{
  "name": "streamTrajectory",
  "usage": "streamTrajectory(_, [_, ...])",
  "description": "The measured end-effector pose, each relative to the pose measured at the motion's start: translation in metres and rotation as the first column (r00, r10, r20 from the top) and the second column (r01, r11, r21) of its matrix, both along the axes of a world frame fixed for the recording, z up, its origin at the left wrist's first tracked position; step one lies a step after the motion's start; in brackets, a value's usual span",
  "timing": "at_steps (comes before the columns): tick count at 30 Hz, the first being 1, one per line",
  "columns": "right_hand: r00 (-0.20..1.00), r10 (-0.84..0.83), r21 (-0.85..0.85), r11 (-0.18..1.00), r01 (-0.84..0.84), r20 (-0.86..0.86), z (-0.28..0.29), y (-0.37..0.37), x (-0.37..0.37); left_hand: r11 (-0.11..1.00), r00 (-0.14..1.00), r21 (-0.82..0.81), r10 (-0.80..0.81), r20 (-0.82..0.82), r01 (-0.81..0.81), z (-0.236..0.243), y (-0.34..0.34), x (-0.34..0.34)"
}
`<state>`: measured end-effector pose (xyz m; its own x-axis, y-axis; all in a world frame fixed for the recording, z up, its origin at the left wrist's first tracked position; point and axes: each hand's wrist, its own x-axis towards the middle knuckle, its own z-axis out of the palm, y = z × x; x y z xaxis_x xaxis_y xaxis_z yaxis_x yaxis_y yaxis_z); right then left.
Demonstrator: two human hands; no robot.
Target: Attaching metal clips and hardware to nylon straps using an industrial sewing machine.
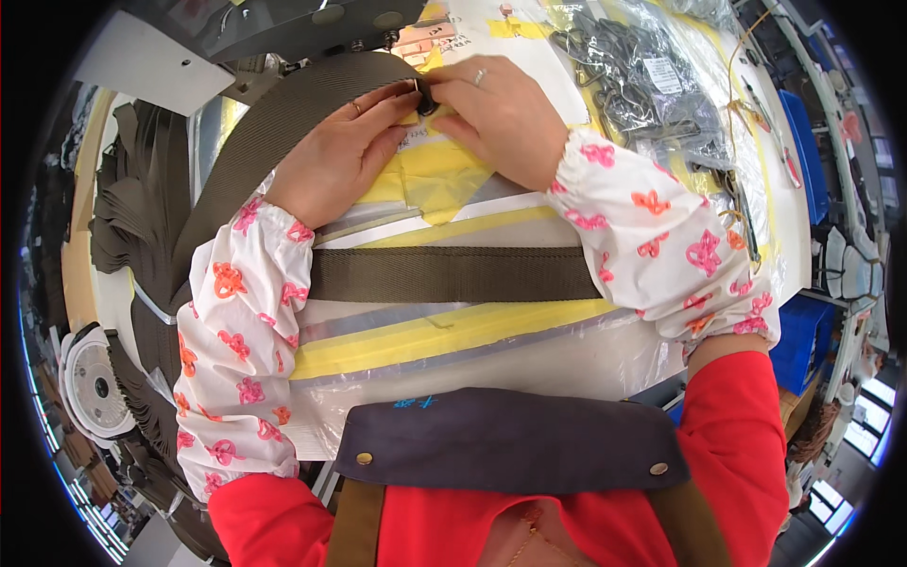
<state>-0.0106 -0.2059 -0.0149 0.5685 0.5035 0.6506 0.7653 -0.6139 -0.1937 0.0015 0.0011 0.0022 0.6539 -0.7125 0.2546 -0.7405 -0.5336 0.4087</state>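
A wide olive-brown webbing strap (pixel 283 104) arches up from the left side of the table toward the sewing machine. My left hand (pixel 335 156) is closed on it near its end, fingers on top and thumb below. At that end sits a small black piece of hardware (pixel 425 96), perhaps a buckle or ring; its full shape is hidden by my fingers. My right hand (pixel 501 118), with a ring on one finger, pinches at this piece, its fingertips close to those of the left. A flat stretch of the same webbing (pixel 453 274) runs across the table between my forearms.
A grey sewing machine (pixel 283 24) stands at the far left. Stacked folded webbing (pixel 142 198) hangs at the left edge. A clear bag of black hardware (pixel 642 80) lies far right, near scissors or snips (pixel 784 156). Blue bins (pixel 803 340) stand at the right. Yellow tape (pixel 444 340) covers the tabletop.
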Motion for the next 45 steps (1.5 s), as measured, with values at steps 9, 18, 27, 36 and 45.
streamTrajectory(9, [0.998,-0.062,-0.129,0.990,0.063,0.009,0.005,0.010,-0.001,0.984,0.975,0.139,0.080,0.206,-0.111,0.004,0.000,-0.005])
streamTrajectory(18, [0.994,-0.114,-0.315,0.943,0.108,0.000,0.006,0.007,-0.008,0.973,0.784,0.221,-0.082,0.615,-0.072,0.040,-0.023,-0.040])
streamTrajectory(27, [0.989,-0.146,-0.292,0.945,0.148,0.028,0.009,0.011,-0.013,0.763,0.871,0.551,0.034,0.490,-0.339,0.025,-0.015,-0.042])
streamTrajectory(36, [0.987,-0.159,-0.299,0.942,0.148,-0.010,0.010,0.009,-0.010,0.726,0.844,0.640,-0.160,0.512,-0.252,0.039,-0.029,-0.037])
streamTrajectory(45, [0.979,-0.204,-0.246,0.949,0.198,0.000,0.016,0.013,-0.015,0.984,0.937,-0.044,0.178,0.299,-0.173,0.001,0.009,-0.007])
